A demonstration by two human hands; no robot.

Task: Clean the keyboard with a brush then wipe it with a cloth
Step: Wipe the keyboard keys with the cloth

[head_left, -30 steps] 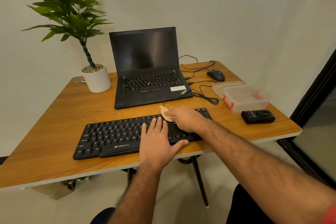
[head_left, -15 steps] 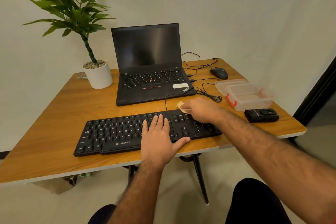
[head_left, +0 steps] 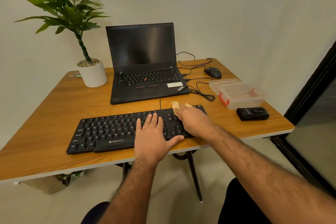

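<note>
Hidden: most of cloth [head_left: 175, 105] under right hand [head_left: 193, 121]; right keys of keyboard [head_left: 109, 131] covered by both hands.
Counts: one keyboard, one cloth, one laptop [head_left: 145, 71], one mouse [head_left: 212, 72], one box [head_left: 240, 94].
Left hand [head_left: 152, 138]: flat, fingers straight, pressing mid-right keys.
Right hand: just right of left, fingers curled over cloth on far right keys.
Cloth: tan bits showing beyond right fingertips.

The person's 2 forearms are bare from wrist to elbow, both covered in dark hair. The left hand [head_left: 151, 140] and right hand [head_left: 193, 122] wear no rings, watch or gloves. Dark trousers cover both knees at the bottom edge of the view.
</note>
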